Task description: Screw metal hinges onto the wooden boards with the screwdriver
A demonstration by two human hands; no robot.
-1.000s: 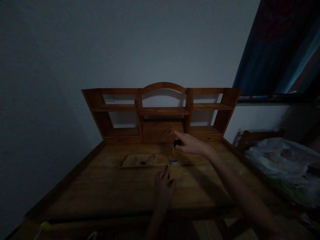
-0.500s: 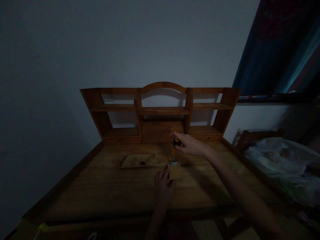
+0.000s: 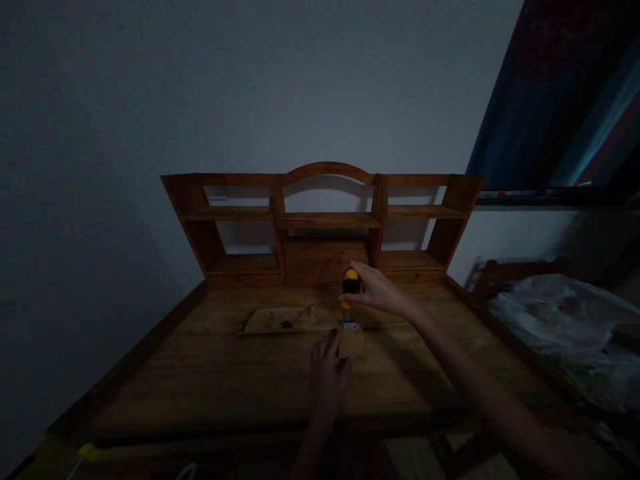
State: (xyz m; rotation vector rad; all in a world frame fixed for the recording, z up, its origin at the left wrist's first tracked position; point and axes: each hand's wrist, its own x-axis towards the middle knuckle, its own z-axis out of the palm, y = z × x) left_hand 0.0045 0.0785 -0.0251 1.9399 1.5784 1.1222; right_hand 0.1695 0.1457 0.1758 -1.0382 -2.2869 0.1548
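My right hand (image 3: 375,290) is closed around the black and yellow handle of a screwdriver (image 3: 351,285). The shaft points down, its tip at a small metal hinge (image 3: 349,325). That hinge sits at the far edge of a small wooden block (image 3: 353,342) on the desktop. My left hand (image 3: 329,369) grips the block from its left and near side, thumb and fingers pressed on it. Where exactly the tip meets the metal is too dark and small to tell.
Left of the block lies a rough, flat wooden board (image 3: 280,319) on the desk (image 3: 225,373). A wooden shelf unit (image 3: 327,221) stands along the back against the wall. To the right, a plastic bag (image 3: 560,313) rests beside the desk, near a chair back (image 3: 520,268).
My right fingers have shifted round the screwdriver handle, from a raised forefinger to a closed grip with the yellow end showing. The left hand and the block stay in place.
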